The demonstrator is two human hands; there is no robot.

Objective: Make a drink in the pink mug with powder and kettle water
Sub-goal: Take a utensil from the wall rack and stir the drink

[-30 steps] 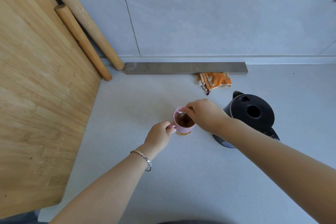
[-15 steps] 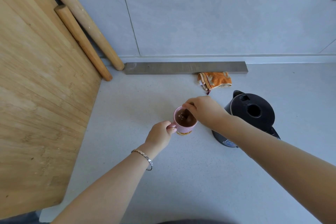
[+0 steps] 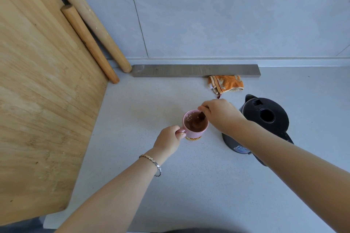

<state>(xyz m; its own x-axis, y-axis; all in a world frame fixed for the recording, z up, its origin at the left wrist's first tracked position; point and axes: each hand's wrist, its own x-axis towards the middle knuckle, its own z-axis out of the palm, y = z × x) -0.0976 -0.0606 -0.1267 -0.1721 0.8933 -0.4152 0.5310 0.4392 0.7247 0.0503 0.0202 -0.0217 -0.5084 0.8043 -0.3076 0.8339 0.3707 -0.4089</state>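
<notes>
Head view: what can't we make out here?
Head view only:
- stirrer: upper end hidden in the right hand; its type is unclear.
- pink mug handle: wrapped by the left hand.
- kettle label: too small, part behind the right forearm.
- orange thing under the mug: mostly covered by it.

You've got soft, even light w/ faint shadows on the surface [image 3: 198,195]. Wide-angle lens bends lines twd the edges. Sharp overall, slight blur inside pink mug [image 3: 191,135].
</notes>
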